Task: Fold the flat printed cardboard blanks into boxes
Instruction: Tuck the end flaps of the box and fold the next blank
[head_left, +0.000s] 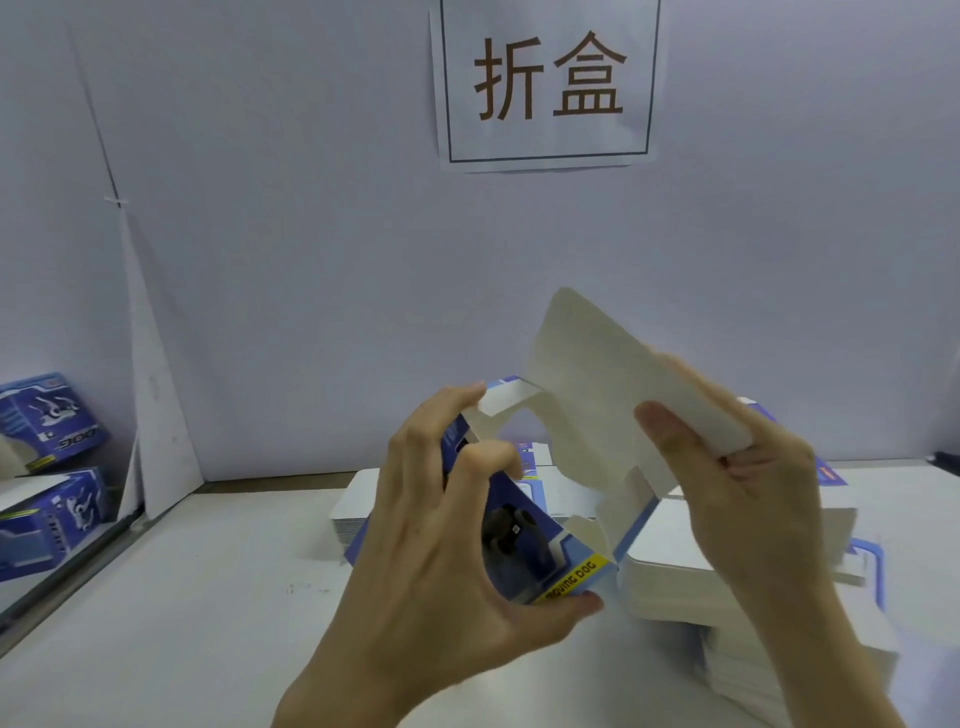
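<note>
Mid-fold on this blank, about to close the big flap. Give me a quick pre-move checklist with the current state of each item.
1. Left hand grips the blue printed side of the half-formed cardboard box: ok.
2. Right hand pinches the large white flap, thumb on its inner face: ok.
3. Flap raised and free of the box body: ok.
4. Small white side tab tucked in: not ok, it sticks out.
5. Bottom closure locked: cannot tell, hidden.
6. Stacks of flat white blanks close under the right hand; clearance: cannot tell.
</note>
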